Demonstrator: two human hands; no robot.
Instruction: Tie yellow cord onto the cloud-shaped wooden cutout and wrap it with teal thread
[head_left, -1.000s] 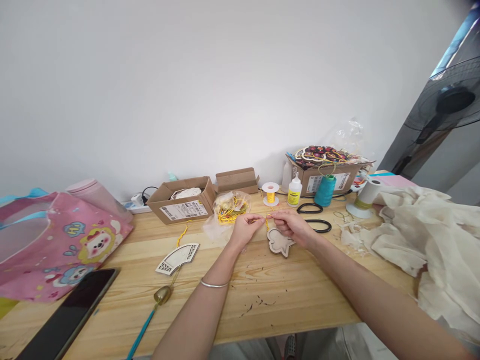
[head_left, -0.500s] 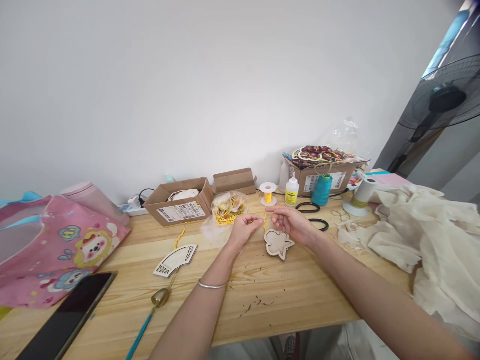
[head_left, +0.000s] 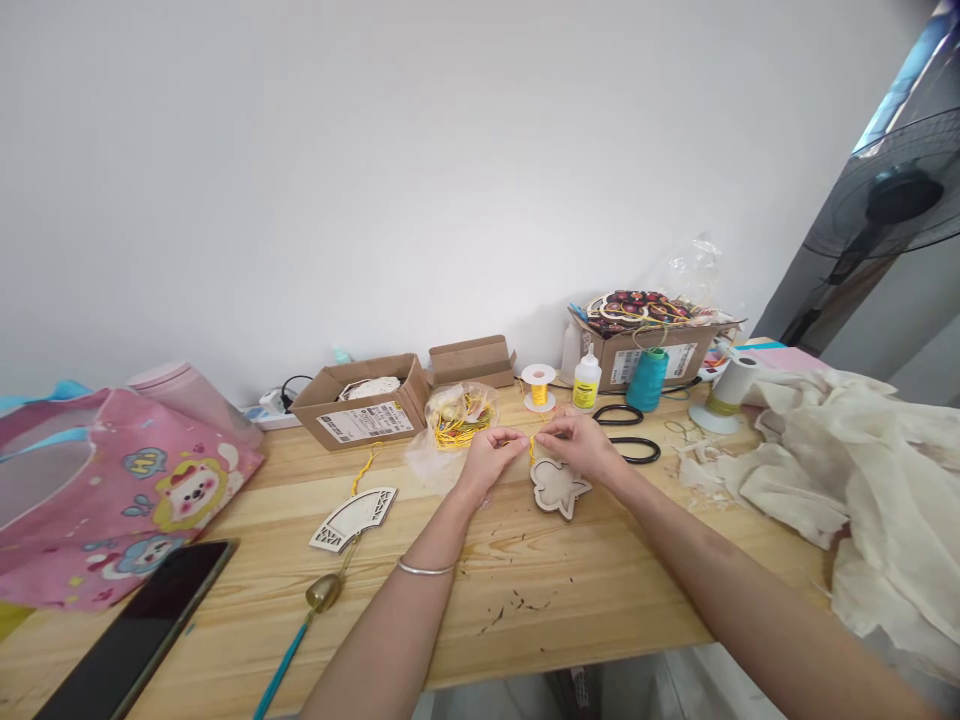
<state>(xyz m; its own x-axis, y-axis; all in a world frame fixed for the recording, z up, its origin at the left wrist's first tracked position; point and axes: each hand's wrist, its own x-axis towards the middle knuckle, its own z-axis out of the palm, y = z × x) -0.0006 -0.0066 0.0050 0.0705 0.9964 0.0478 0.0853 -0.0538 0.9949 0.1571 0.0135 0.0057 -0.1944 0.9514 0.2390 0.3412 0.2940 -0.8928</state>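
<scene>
My left hand pinches a yellow cord between thumb and fingers. Close beside it on the right, my right hand is closed in a pinch on the same cord. Below the cord lies a pale wooden flower-shaped frame, to which the cord runs; it rests on the table under my right hand. To the left lies a fan-shaped wooden piece with yellow cord at its top, and a brass bell with a teal tassel below it.
Behind my hands stand a bag of yellow cords, a yellow thread spool, a glue bottle, a teal thread cone and black-handled scissors. Cardboard boxes line the wall. A phone, pink bag and cream cloth flank them.
My right hand's fingers have closed from a looser, spread pose into a pinch on the yellow cord near my left fingertips. My left hand keeps nearly the same place.
</scene>
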